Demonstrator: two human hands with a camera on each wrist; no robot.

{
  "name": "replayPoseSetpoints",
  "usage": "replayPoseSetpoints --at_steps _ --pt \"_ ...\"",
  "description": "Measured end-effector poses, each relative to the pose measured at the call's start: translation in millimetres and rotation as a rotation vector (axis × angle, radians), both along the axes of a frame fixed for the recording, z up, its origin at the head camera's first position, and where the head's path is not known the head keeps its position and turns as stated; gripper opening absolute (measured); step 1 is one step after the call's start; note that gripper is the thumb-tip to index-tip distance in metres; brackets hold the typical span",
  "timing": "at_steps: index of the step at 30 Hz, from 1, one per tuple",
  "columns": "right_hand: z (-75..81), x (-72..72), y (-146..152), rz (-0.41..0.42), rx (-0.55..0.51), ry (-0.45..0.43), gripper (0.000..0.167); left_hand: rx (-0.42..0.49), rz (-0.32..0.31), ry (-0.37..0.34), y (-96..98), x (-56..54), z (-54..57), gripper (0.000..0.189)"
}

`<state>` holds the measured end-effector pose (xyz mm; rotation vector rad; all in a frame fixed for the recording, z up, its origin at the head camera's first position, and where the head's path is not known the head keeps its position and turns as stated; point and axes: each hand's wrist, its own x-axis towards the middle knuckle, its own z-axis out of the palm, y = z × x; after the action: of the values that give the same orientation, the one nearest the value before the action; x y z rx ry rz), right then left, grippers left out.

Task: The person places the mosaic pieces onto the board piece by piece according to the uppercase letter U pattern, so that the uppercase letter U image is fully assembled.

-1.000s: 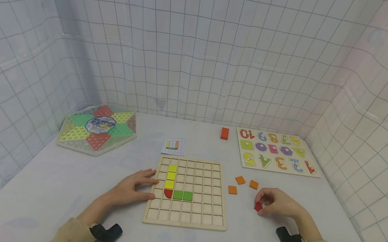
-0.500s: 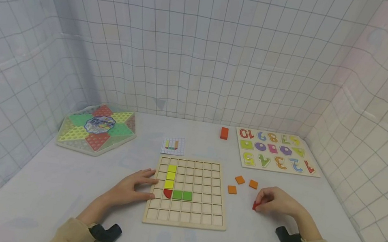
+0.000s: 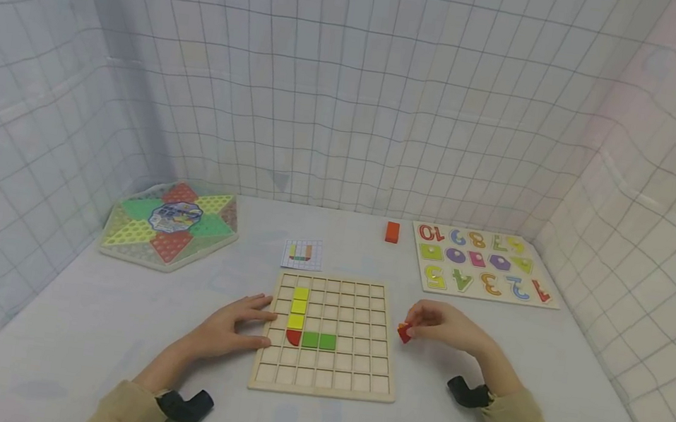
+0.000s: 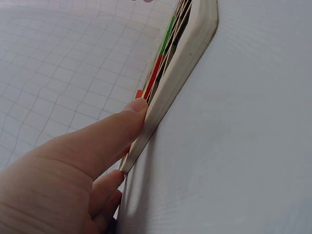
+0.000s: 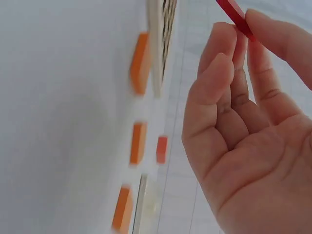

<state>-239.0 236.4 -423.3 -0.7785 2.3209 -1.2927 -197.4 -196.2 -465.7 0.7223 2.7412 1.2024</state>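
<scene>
While left hand (image 3: 226,328) rests spread against board (image 3: 344,328), curled right hand (image 3: 443,326) pinches red piece (image 5: 235,12).

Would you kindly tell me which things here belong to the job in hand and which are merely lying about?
Seemingly in the job:
- board
- card
- yellow tiles
- green tiles
- red corner, on the board
- orange tiles
- red piece, in the right hand

Seemingly just lying about:
- star board
- number puzzle
- red block
</scene>
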Motion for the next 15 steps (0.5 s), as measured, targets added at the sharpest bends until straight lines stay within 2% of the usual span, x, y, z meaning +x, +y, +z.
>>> replayPoseSetpoints --at_steps 9,15 --pt "5.8 -7.5 -52.6 0.03 -0.07 -0.098 0.016 0.003 -0.004 0.007 -0.1 -0.3 -0.4 0.052" --pt "-0.9 -7.1 -78.0 0.008 -0.038 -0.094 0.014 0.01 -0.007 0.015 -0.8 -0.7 -1.4 0.052"
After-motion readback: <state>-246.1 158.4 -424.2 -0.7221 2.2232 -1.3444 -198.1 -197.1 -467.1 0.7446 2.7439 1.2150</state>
